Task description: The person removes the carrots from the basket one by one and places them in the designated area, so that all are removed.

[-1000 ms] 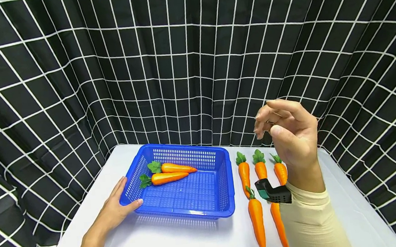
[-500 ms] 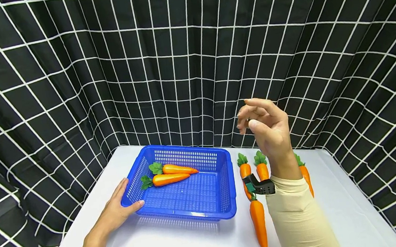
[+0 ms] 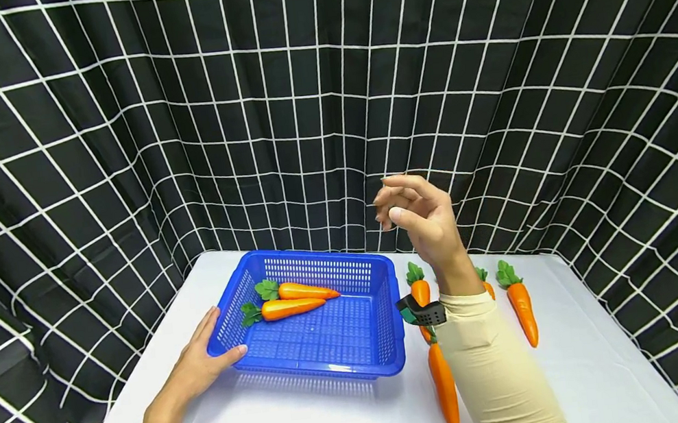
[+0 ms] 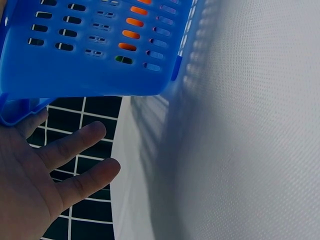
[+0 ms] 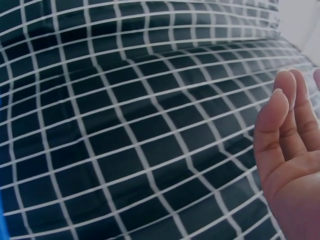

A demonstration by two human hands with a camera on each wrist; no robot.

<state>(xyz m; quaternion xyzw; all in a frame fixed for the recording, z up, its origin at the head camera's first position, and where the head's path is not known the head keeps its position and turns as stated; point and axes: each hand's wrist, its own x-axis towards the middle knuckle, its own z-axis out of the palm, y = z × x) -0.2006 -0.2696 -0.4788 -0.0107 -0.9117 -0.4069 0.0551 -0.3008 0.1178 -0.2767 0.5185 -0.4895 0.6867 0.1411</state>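
Note:
A blue slotted basket (image 3: 389,334) stands on the white table (image 3: 311,421). Inside it, at the far left, lie two orange carrots (image 3: 306,290) (image 3: 287,307) with green tops. My left hand (image 3: 202,360) rests flat against the basket's near left corner with straight fingers; the left wrist view shows the hand (image 4: 55,170) under the basket wall (image 4: 90,65). My right hand (image 3: 417,220) is raised in the air above the basket's far right corner, fingers loosely curled, holding nothing. In the right wrist view its fingers (image 5: 285,130) stand before the curtain.
Right of the basket, loose carrots lie on the table: one (image 3: 420,292) by the basket wall, one (image 3: 443,386) nearer me, one (image 3: 520,303) farther right, another (image 3: 484,282) partly hidden by my right arm. A black checked curtain (image 3: 303,105) closes in the table.
My raised right hand has moved left, from above the loose carrots to above the basket's far right corner. The left hand and basket have stayed put.

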